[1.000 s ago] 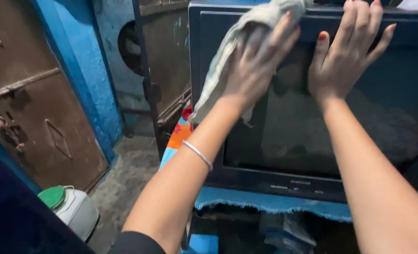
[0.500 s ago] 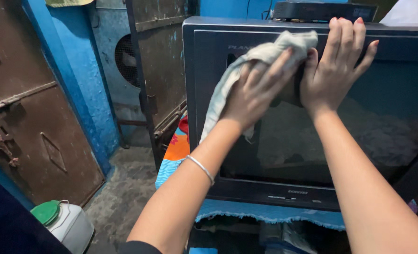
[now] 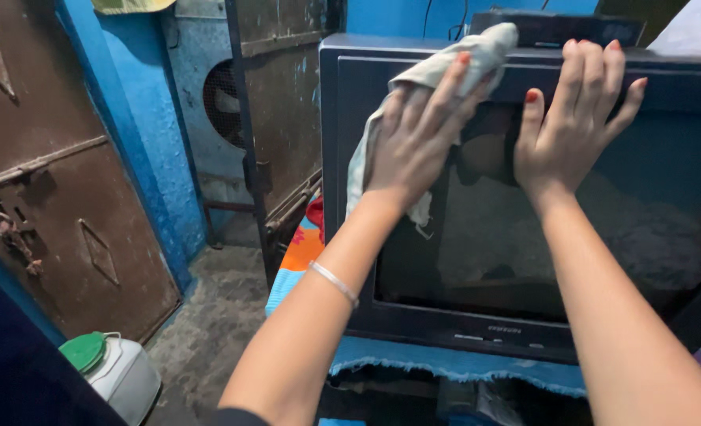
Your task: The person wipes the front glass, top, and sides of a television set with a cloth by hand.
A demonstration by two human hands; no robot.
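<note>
Television (image 3: pixel 571 237), dark boxy set on blue-draped stand. Left hand (image 3: pixel 413 146) presses pale cloth (image 3: pixel 437 75) flat at screen's upper left corner; right hand (image 3: pixel 567 130) spread, bracing top edge. Lower screen apparently unwiped.

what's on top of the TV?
A flat black box sits on the TV top, toward the back. The pale cloth under the left hand reaches the top edge. The right hand hides part of the edge; the rest is out of view.
</note>
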